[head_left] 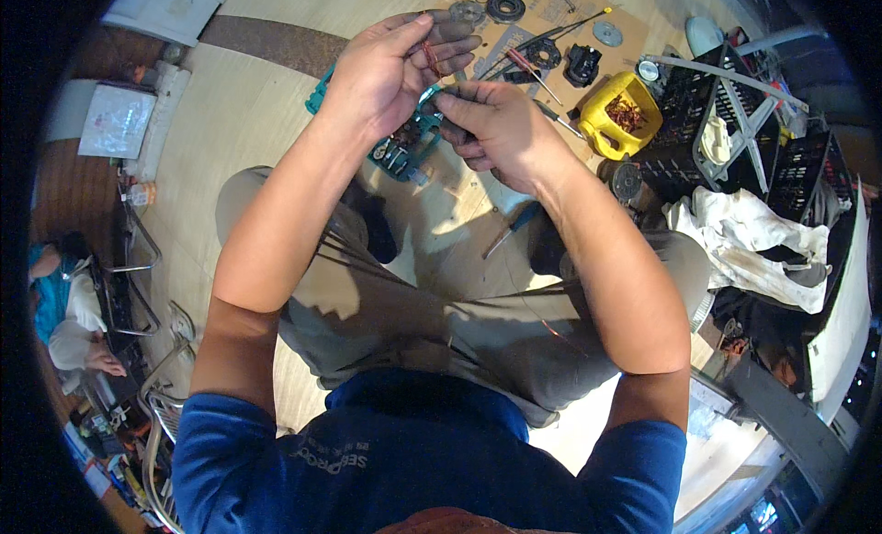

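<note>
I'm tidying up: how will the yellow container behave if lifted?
The yellow container looks like thin plastic, so it may flex. The reddish scraps inside probably add weight, and might spill from its wide opening if tilted.

Screwdriver (521, 61) and loose machine parts (582, 67) on cardboard (599, 9) suggest a repair workshop.

Blue shirt (423, 474), front of chest: pale lettering (359, 461), one row of large letters with smaller characters alongside, upside down in this view, partly lost in folds. Cardboard sheet (542, 11) under the loose parts (582, 66): dark printed marks toward its far edge, too small to read.
</note>
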`<action>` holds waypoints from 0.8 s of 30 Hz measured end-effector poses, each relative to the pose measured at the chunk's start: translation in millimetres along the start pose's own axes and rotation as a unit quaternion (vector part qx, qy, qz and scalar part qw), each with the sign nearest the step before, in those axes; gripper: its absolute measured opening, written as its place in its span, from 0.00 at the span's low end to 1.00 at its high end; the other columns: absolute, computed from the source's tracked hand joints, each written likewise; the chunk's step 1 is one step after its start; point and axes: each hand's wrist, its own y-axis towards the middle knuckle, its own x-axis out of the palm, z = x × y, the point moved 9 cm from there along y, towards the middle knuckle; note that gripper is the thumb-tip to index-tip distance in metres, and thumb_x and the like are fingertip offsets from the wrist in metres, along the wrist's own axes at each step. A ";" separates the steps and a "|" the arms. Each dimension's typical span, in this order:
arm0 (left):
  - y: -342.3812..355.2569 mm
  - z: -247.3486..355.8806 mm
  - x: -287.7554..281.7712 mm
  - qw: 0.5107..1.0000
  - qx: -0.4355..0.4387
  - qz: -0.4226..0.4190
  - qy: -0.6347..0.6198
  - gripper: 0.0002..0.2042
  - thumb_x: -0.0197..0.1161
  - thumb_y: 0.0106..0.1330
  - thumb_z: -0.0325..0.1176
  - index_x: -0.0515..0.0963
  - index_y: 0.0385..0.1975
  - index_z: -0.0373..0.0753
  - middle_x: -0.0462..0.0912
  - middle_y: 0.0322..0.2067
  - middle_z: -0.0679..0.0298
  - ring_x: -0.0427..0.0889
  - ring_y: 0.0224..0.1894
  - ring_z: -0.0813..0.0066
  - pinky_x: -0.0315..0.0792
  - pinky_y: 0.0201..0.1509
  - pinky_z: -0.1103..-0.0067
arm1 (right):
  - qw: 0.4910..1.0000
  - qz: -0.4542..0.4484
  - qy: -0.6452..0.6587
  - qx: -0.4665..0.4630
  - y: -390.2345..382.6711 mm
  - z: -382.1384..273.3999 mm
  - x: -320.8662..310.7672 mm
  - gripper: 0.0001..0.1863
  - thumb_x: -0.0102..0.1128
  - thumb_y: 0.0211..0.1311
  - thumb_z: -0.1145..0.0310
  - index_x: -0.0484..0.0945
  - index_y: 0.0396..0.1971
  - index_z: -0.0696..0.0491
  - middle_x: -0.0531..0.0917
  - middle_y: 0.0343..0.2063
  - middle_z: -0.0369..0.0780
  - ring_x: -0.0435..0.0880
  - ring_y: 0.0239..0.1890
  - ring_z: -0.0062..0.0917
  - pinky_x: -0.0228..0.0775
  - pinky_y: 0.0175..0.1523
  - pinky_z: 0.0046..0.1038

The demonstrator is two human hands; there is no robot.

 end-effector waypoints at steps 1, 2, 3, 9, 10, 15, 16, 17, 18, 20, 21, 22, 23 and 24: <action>-0.4 3.7 -1.9 1.000 0.010 0.012 -0.025 0.12 0.48 0.72 0.31 0.70 0.46 0.28 0.78 0.45 0.45 0.80 0.49 0.55 0.75 0.55 0.67 | 1.000 -0.002 -0.001 -0.003 -1.5 -1.2 4.0 0.11 0.55 0.67 0.64 0.79 0.38 0.55 0.78 0.20 0.32 0.70 0.17 0.12 0.60 0.19 0.17; 0.7 4.9 -6.4 0.999 0.013 0.018 -0.043 0.11 0.48 0.72 0.30 0.70 0.45 0.28 0.78 0.44 0.45 0.79 0.50 0.54 0.74 0.55 0.65 | 0.998 0.048 -0.039 -0.014 -4.3 -4.1 0.9 0.11 0.54 0.67 0.64 0.79 0.38 0.56 0.78 0.20 0.32 0.71 0.17 0.12 0.60 0.20 0.18; 0.7 5.5 -8.6 0.999 0.015 0.018 -0.042 0.11 0.48 0.72 0.30 0.70 0.45 0.28 0.78 0.44 0.45 0.79 0.50 0.54 0.74 0.55 0.65 | 0.992 0.100 -0.077 -0.024 -8.1 -7.7 -2.5 0.11 0.54 0.67 0.64 0.79 0.37 0.56 0.78 0.20 0.31 0.71 0.17 0.12 0.61 0.20 0.18; 0.6 16.4 -25.2 0.988 0.021 0.105 -0.108 0.11 0.50 0.71 0.31 0.70 0.44 0.28 0.78 0.35 0.54 0.79 0.42 0.62 0.75 0.51 0.66 | 0.981 0.089 -0.140 -0.095 7.4 11.9 1.3 0.11 0.54 0.68 0.66 0.81 0.39 0.58 0.77 0.23 0.28 0.67 0.21 0.10 0.59 0.26 0.14; 1.0 16.4 -23.6 0.990 0.015 0.090 -0.111 0.11 0.50 0.71 0.31 0.70 0.44 0.28 0.75 0.30 0.59 0.77 0.37 0.67 0.74 0.45 0.70 | 0.980 0.092 -0.138 -0.112 8.3 9.7 -1.0 0.11 0.54 0.68 0.67 0.81 0.40 0.58 0.78 0.23 0.29 0.68 0.22 0.10 0.60 0.27 0.15; -2.5 22.7 -18.0 0.991 -0.039 -0.002 -0.130 0.11 0.52 0.70 0.31 0.71 0.43 0.28 0.64 0.21 0.70 0.65 0.23 0.81 0.64 0.29 0.81 | 0.979 0.087 -0.152 -0.107 3.5 -16.7 -10.2 0.11 0.55 0.67 0.67 0.81 0.40 0.59 0.80 0.24 0.30 0.70 0.24 0.10 0.63 0.30 0.16; -5.6 23.7 -13.3 0.993 -0.049 -0.026 -0.104 0.11 0.53 0.70 0.31 0.71 0.43 0.29 0.63 0.21 0.71 0.62 0.21 0.83 0.60 0.26 0.83 | 0.974 0.080 -0.184 -0.106 1.8 -21.7 -9.6 0.12 0.55 0.67 0.67 0.81 0.40 0.59 0.82 0.26 0.34 0.73 0.26 0.13 0.67 0.34 0.19; -8.5 23.8 -8.0 0.994 -0.059 -0.050 -0.077 0.11 0.54 0.69 0.31 0.71 0.43 0.29 0.61 0.20 0.72 0.59 0.18 0.86 0.56 0.23 0.86 | 0.968 0.073 -0.217 -0.105 1.2 -24.5 -9.5 0.12 0.55 0.66 0.67 0.81 0.40 0.60 0.84 0.27 0.38 0.77 0.29 0.16 0.71 0.38 0.22; -9.2 23.6 -5.2 0.994 -0.061 -0.052 -0.078 0.11 0.54 0.69 0.31 0.71 0.43 0.29 0.61 0.20 0.72 0.59 0.18 0.86 0.56 0.23 0.86 | 0.968 0.076 -0.216 -0.105 0.8 -26.2 -14.0 0.12 0.55 0.66 0.67 0.81 0.40 0.60 0.84 0.27 0.38 0.77 0.29 0.16 0.71 0.38 0.22; -12.6 21.5 7.1 0.993 -0.070 -0.100 0.002 0.11 0.56 0.69 0.32 0.73 0.42 0.30 0.64 0.19 0.73 0.58 0.16 0.88 0.54 0.20 0.88 | 0.961 0.069 -0.249 -0.101 1.9 -28.3 -19.8 0.13 0.56 0.65 0.66 0.82 0.38 0.61 0.84 0.26 0.39 0.77 0.29 0.17 0.70 0.38 0.23; -16.1 22.2 11.8 0.992 -0.071 -0.101 0.002 0.11 0.56 0.69 0.32 0.73 0.42 0.30 0.64 0.19 0.73 0.58 0.16 0.88 0.54 0.20 0.88 | 0.961 0.070 -0.248 -0.101 1.2 -30.6 -22.4 0.13 0.56 0.65 0.66 0.82 0.38 0.61 0.84 0.26 0.39 0.77 0.29 0.17 0.70 0.38 0.23; -21.4 19.0 16.5 0.989 -0.084 -0.101 0.075 0.11 0.56 0.69 0.33 0.74 0.41 0.31 0.65 0.19 0.73 0.59 0.17 0.88 0.54 0.20 0.89 | 0.965 0.070 -0.242 -0.075 1.0 -28.4 -25.6 0.12 0.57 0.64 0.66 0.82 0.37 0.61 0.84 0.26 0.39 0.77 0.28 0.18 0.70 0.37 0.24; -24.1 16.0 18.2 0.979 -0.096 -0.101 0.147 0.10 0.56 0.68 0.33 0.75 0.40 0.31 0.67 0.19 0.73 0.60 0.17 0.89 0.53 0.20 0.89 | 0.968 0.070 -0.236 -0.048 1.5 -25.1 -28.3 0.12 0.58 0.63 0.66 0.82 0.35 0.61 0.84 0.25 0.40 0.77 0.28 0.19 0.69 0.36 0.25; -26.1 8.5 19.4 0.950 -0.142 -0.146 0.236 0.09 0.57 0.68 0.33 0.78 0.36 0.33 0.73 0.20 0.72 0.66 0.20 0.87 0.60 0.23 0.88 | 0.968 0.072 -0.236 -0.049 2.7 -23.4 -30.5 0.12 0.58 0.63 0.66 0.82 0.35 0.61 0.84 0.25 0.40 0.77 0.28 0.19 0.69 0.36 0.25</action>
